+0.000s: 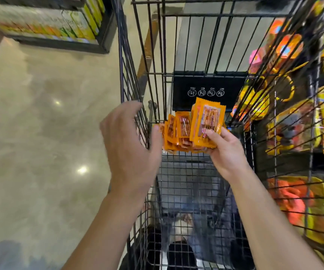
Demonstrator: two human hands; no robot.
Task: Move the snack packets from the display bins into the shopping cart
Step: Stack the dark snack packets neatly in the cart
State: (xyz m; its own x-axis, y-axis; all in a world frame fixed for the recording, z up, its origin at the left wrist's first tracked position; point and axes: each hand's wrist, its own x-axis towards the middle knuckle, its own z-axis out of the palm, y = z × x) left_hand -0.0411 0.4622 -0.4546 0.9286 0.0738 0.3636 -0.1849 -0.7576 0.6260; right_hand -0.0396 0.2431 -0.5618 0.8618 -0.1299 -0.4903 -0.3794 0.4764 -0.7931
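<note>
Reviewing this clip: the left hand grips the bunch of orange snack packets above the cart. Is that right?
No. In the head view it is the right hand that grips the bunch of orange snack packets above the cart. The left hand is open at the cart's side wall.

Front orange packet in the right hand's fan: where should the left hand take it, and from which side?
Pinch the top edge of the front packet, probably from the upper left. It stands upright, flat face to the camera; the right hand pinches its lower end, leaving the top free. The left hand is open on that side.
</note>
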